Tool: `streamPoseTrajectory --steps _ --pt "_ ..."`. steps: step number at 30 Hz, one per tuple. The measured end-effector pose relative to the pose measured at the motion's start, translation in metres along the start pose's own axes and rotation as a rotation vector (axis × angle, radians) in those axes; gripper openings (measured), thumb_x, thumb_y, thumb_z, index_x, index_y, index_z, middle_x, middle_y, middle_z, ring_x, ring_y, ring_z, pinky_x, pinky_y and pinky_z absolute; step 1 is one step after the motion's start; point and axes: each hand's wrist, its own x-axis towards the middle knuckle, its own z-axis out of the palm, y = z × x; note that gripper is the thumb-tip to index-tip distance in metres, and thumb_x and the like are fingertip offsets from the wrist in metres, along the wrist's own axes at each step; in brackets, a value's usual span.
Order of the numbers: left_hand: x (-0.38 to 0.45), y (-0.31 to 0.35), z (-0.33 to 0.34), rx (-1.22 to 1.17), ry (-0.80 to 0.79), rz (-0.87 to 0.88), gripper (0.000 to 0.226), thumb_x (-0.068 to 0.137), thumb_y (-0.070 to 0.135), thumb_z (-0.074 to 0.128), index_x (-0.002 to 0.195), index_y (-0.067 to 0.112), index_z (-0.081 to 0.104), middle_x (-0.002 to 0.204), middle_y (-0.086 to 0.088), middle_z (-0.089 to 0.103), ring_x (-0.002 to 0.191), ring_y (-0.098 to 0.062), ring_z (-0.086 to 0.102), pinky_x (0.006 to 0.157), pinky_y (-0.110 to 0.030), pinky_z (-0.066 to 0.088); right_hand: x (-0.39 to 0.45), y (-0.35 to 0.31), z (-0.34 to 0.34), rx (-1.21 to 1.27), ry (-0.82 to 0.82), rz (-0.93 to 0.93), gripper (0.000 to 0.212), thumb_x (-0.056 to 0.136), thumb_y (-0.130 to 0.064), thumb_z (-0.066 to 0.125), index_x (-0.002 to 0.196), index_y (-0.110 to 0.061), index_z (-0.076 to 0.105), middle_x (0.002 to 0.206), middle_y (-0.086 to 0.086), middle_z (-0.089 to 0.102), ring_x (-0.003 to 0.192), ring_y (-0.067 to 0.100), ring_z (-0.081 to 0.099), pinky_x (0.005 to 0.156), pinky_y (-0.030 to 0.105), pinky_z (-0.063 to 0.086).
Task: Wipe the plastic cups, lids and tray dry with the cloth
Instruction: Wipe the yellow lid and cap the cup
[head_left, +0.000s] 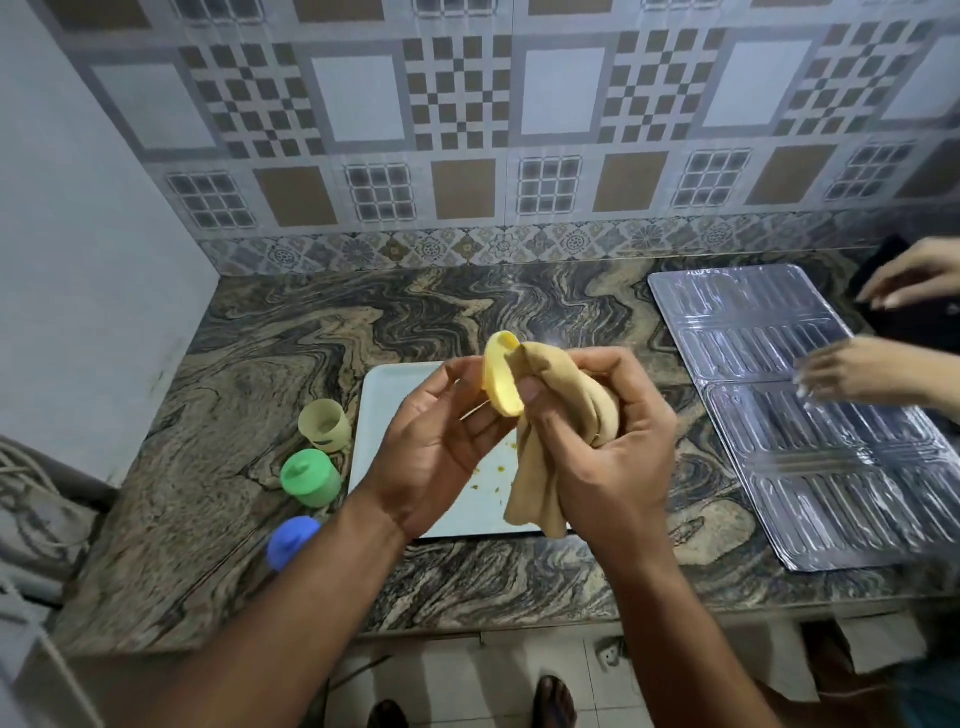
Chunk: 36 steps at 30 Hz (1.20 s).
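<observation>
My left hand (441, 441) holds a yellow plastic lid (501, 376) on edge above the white tray (387, 410). My right hand (608, 441) is closed around a bunched tan cloth (550, 415), which presses against the lid and hangs down over the tray. Small crumbs or stains dot the tray's surface. To the left of the tray stand an open yellow cup (324, 426), a green cup with its lid on (310, 477) and a blue lidded cup (292, 541), the last partly hidden by my left forearm.
The marbled stone counter (260, 364) ends at a front edge below my arms. A clear ribbed plastic sheet (795, 410) lies at the right, with another person's two hands (857, 371) over it. Tiled wall behind, plain wall at left.
</observation>
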Motion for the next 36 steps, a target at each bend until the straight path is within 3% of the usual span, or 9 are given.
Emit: streamPoseTrajectory --steps 5,10,14,19,23,26,29,33,36 --pt "-0.007 0.004 -0.005 -0.192 -0.089 -0.109 0.060 0.057 0.021 0.103 0.111 0.007 0.081 0.125 -0.013 0.075 0.114 -0.027 0.075 0.093 -0.033 0.062 0.006 -0.011 -0.007 -0.092 -0.017 -0.032 0.022 0.086 -0.004 0.086 0.103 -0.011 0.075 0.097 -0.010 0.079 0.082 0.006 0.075 0.072 0.021 0.058" --pt "-0.003 -0.002 -0.016 -0.221 -0.095 -0.106 0.061 0.065 0.021 0.099 0.120 0.007 0.077 0.123 -0.010 0.076 0.110 -0.019 0.076 0.096 -0.034 0.060 0.009 -0.008 -0.002 -0.279 -0.088 -0.032 0.017 0.087 -0.021 0.091 0.097 -0.017 0.077 0.092 -0.008 0.080 0.082 0.015 0.076 0.071 0.042 0.063" --pt "-0.001 -0.005 -0.018 -0.077 -0.128 -0.064 0.066 0.082 0.030 0.087 0.133 -0.002 0.059 0.130 -0.014 0.070 0.117 -0.021 0.070 0.108 -0.036 0.054 0.008 -0.008 0.004 -0.444 -0.105 -0.124 0.016 0.086 -0.022 0.089 0.093 -0.016 0.076 0.083 -0.009 0.074 0.072 0.010 0.068 0.064 0.034 0.057" --pt "-0.002 0.001 -0.019 0.060 -0.060 -0.021 0.077 0.078 0.035 0.090 0.134 0.006 0.046 0.117 -0.013 0.066 0.104 -0.019 0.070 0.096 -0.032 0.059 0.012 -0.006 0.011 -0.653 -0.148 -0.283 0.016 0.088 -0.023 0.083 0.092 -0.012 0.073 0.084 -0.005 0.065 0.071 0.015 0.059 0.063 0.034 0.050" --pt "-0.002 0.011 -0.016 0.163 0.020 -0.019 0.041 0.085 0.033 0.079 0.108 0.005 0.060 0.104 -0.007 0.070 0.094 -0.015 0.070 0.087 -0.034 0.062 0.020 -0.008 0.001 -0.714 -0.100 -0.331 0.013 0.087 -0.015 0.083 0.092 -0.010 0.073 0.086 0.001 0.065 0.071 0.018 0.059 0.065 0.025 0.045" --pt "-0.003 0.015 -0.011 0.233 0.029 0.025 0.019 0.089 0.023 0.064 0.098 0.007 0.061 0.096 -0.005 0.074 0.087 -0.013 0.071 0.082 -0.030 0.062 0.022 -0.005 -0.002 -0.794 -0.178 -0.343 0.014 0.085 -0.020 0.079 0.094 -0.011 0.074 0.087 0.001 0.064 0.070 0.022 0.060 0.063 0.033 0.050" --pt "-0.002 0.016 -0.007 0.248 0.010 0.097 0.010 0.089 0.016 0.062 0.092 0.006 0.059 0.090 -0.004 0.077 0.081 -0.011 0.073 0.076 -0.024 0.060 0.021 -0.005 -0.001 -0.775 -0.272 -0.274 0.013 0.082 -0.019 0.077 0.092 -0.011 0.074 0.083 -0.001 0.066 0.070 0.020 0.061 0.063 0.036 0.052" --pt "-0.001 0.013 -0.010 0.275 -0.044 0.129 0.007 0.093 0.010 0.056 0.093 0.003 0.055 0.096 -0.006 0.080 0.091 -0.014 0.077 0.079 -0.022 0.059 0.024 -0.011 -0.007 -0.653 -0.351 0.002 0.010 0.082 -0.016 0.085 0.086 -0.021 0.078 0.069 -0.011 0.067 0.064 0.005 0.063 0.060 0.011 0.043" --pt "-0.001 0.010 -0.014 0.157 -0.074 0.078 0.024 0.096 0.013 0.055 0.115 -0.003 0.052 0.103 -0.010 0.079 0.095 -0.015 0.077 0.081 -0.022 0.059 0.024 -0.017 -0.010 -0.473 -0.458 0.295 0.012 0.086 -0.012 0.086 0.083 -0.020 0.078 0.065 -0.004 0.071 0.058 0.012 0.069 0.056 0.021 0.052"
